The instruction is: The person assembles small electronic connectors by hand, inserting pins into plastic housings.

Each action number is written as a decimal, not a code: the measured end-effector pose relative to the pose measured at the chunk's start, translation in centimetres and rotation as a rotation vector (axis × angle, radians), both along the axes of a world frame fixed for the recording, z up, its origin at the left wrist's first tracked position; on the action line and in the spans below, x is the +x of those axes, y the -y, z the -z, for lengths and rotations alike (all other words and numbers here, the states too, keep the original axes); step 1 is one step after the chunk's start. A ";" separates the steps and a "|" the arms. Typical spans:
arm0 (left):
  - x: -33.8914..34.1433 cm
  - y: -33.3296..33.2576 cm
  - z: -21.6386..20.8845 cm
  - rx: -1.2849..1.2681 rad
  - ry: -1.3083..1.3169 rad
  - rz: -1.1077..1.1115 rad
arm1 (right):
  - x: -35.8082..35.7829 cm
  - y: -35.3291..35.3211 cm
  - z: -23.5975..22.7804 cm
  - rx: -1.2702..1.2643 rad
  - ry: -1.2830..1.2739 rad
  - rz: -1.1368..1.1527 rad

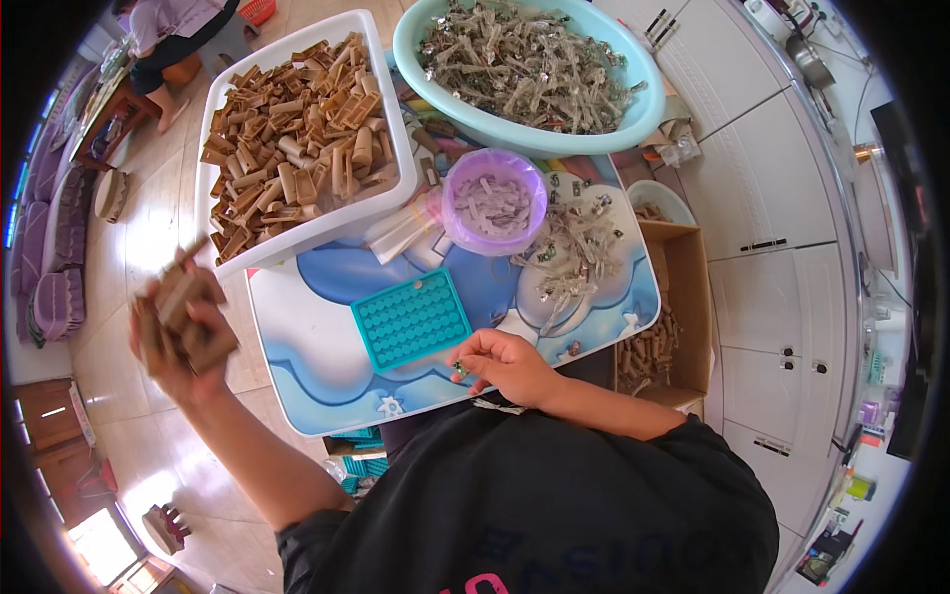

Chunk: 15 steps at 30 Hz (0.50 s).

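Note:
Out to the left, past the table edge, my left hand (176, 374) is closed around several brown plastic casings (180, 302); motion blurs them. Pinched in the fingertips of my right hand (510, 368) is a small green-and-metal part (459, 368), too small to make out fully. That hand is over the table's near edge, just beside a teal tray (411, 319) with rows of small hollows. A white bin (404, 183) heaped with the same brown casings stands beyond my left hand. Small boards with clear wires (584, 252) lie in a loose pile at the right of the table.
A purple-lined bowl (465, 236) of pale strips sits mid-table. Behind it stands a light blue basin (534, 141) full of wired parts. A cardboard box (696, 297) with brown casings is at the right, near white cabinets (762, 198). Another person (178, 35) sits at far left.

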<state>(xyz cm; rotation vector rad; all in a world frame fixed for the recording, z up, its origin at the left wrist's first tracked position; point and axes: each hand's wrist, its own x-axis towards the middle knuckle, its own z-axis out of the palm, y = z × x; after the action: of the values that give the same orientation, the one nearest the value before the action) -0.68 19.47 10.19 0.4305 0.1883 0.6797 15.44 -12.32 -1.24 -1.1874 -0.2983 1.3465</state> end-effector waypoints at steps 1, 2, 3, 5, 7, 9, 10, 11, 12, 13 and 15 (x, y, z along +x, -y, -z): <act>-1.8 0.3 1.5 0.064 -0.037 0.024 | -0.1 -0.1 -0.3 0.011 0.007 -0.012; -2.4 1.7 2.3 0.015 -0.076 0.023 | -0.1 -0.2 -0.4 0.019 0.012 -0.022; -3.1 2.1 3.4 0.060 -0.156 0.009 | -0.1 -0.2 -0.2 0.016 0.009 -0.020; -4.2 2.7 5.5 0.145 -0.396 -0.043 | -0.2 -0.3 -0.1 -0.006 0.008 -0.089; -4.3 3.1 8.3 0.314 -0.563 -0.142 | -0.4 -0.4 -0.2 -0.001 0.026 -0.104; -1.4 4.9 7.9 0.486 -0.876 -0.261 | -0.4 -0.7 -0.1 0.005 0.038 -0.128; -0.7 5.0 8.4 0.588 -1.033 -0.271 | -0.4 -0.7 0.0 0.002 0.041 -0.123; -0.5 4.6 9.7 0.967 -1.058 -0.350 | -0.7 -0.6 -0.1 0.001 0.038 -0.127; -1.1 3.9 11.2 1.337 -1.096 -0.409 | -0.9 -1.1 0.0 -0.028 0.048 -0.150; -0.4 4.2 10.7 1.424 -1.124 -0.313 | -0.9 -1.0 0.1 -0.030 0.046 -0.153; 1.0 4.8 9.8 1.556 -1.110 -0.230 | -1.0 -1.0 0.2 -0.032 0.029 -0.176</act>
<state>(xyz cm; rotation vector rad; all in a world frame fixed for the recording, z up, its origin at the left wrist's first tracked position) 0.35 14.70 0.40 2.3111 0.7585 0.6345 14.43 -11.29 -1.39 -1.2305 -0.4111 1.4916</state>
